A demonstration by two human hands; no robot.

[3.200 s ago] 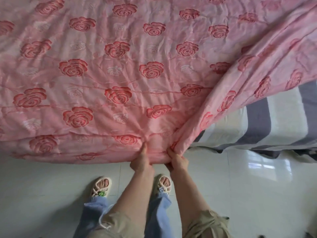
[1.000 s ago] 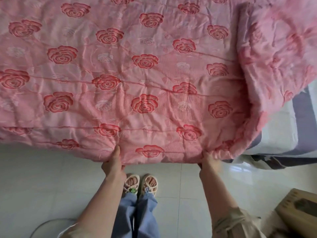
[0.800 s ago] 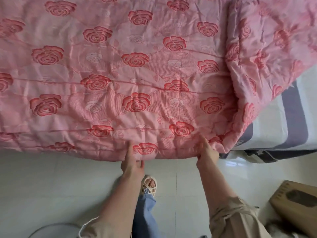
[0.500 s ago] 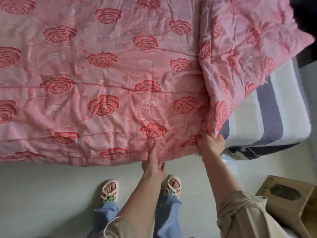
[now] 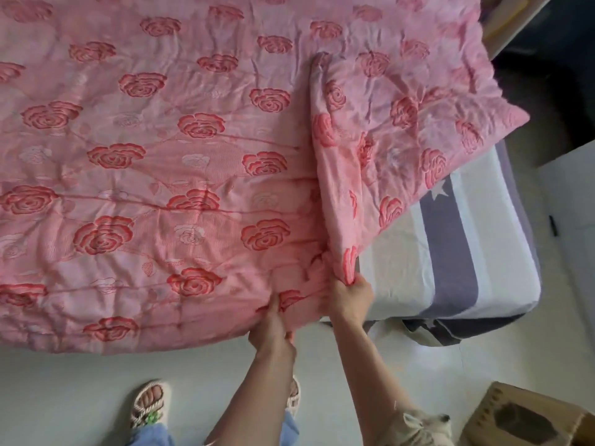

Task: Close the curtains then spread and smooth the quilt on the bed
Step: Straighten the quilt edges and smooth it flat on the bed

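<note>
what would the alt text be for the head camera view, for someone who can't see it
Seen from above, a person's left hand and right hand grip the near edge of a pink rose-patterned quilt on a bed. The quilt's right part is folded back, baring the grey-and-white striped sheet. Sandalled feet stand on a pale tiled floor; a cardboard box sits at bottom right.

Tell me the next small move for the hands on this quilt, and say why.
Probably draw the right hand rightward along the bed edge, carrying the gripped quilt corner with it. The quilt's right part lies folded back in a flap, leaving the striped sheet bare. The left hand pinches the near edge and can anchor it.
</note>
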